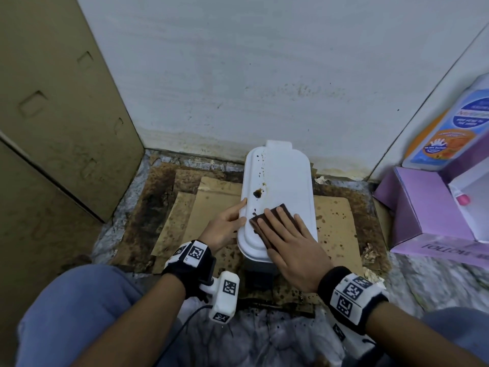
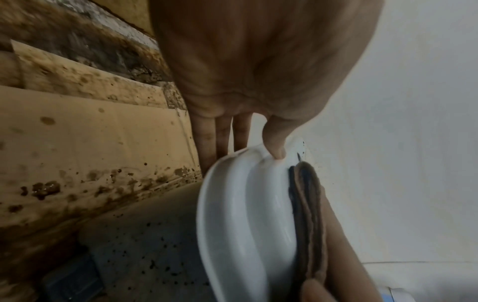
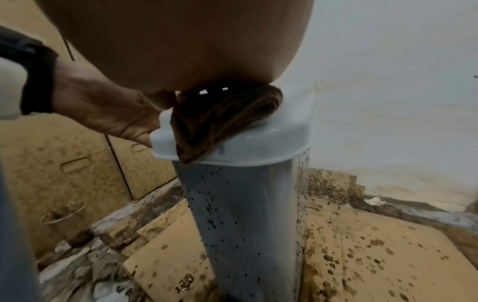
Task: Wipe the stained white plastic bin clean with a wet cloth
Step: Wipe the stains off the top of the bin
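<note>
White plaster wall (image 1: pixel 264 62) fills the upper field, from 10 to 2 o'clock in your head view, speckled near its base. Brown cardboard panels (image 1: pixel 53 115) stand at 9 o'clock. Stained cardboard sheets (image 1: pixel 211 207) cover the floor at centre, spotted with dark drops. A purple box (image 1: pixel 423 215) sits at 3 o'clock, with a blue-and-orange labelled package (image 1: pixel 449 128) above it.

The white plastic bin (image 1: pixel 280 181) stands upright on the sheets at the centre, against the wall; its lid carries a dark blot (image 1: pixel 258 193) and a trail of small specks toward 12 o'clock. The right wrist view shows its body (image 3: pixel 245 224) spattered with dark dots.

Your right hand (image 1: pixel 293 245) lies flat with fingers spread, pressing the folded brown cloth (image 1: pixel 280 215) onto the near part of the lid, at 6 o'clock of the blot. The cloth's corner overhangs the lid's edge (image 3: pixel 189 155).

Your left hand (image 1: pixel 225 226) steadies the lid's rim at its 9 o'clock side: the thumb rests on top, and the straight fingers (image 2: pixel 222 139) run down beside the rim.
</note>
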A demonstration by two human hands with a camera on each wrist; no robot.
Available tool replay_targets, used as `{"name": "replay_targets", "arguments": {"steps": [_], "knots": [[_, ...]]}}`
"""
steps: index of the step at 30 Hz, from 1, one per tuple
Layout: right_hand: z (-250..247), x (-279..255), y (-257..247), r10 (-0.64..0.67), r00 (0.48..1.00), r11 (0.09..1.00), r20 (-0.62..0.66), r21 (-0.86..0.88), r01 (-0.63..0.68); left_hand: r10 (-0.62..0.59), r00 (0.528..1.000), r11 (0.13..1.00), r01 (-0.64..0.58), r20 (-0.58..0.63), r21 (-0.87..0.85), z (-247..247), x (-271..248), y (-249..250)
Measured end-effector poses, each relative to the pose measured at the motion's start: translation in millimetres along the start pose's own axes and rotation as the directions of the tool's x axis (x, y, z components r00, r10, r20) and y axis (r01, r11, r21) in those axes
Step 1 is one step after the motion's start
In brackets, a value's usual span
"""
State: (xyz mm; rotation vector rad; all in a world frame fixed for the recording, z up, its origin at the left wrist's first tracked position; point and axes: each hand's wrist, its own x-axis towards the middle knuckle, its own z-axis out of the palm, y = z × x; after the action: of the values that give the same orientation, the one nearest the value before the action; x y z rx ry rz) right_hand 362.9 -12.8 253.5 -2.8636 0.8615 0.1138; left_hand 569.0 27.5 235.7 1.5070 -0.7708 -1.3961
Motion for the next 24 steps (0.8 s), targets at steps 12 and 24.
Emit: {"name": "replay_targets", "arguments": {"steps": [12, 24], "knots": [[-14, 75, 23, 0.062, 0.995, 0.997, 0.074, -0.055, -0.058, 0.03, 0.996, 0.998, -0.026, -0.084, 0.057, -1, 7, -10], [1, 31, -23, 0.093, 0.996, 0.995, 0.019, 0.037, -0.093, 0.033, 0.999, 0.999, -0.034, -0.039, -0.027, -7, 7, -16]]}}
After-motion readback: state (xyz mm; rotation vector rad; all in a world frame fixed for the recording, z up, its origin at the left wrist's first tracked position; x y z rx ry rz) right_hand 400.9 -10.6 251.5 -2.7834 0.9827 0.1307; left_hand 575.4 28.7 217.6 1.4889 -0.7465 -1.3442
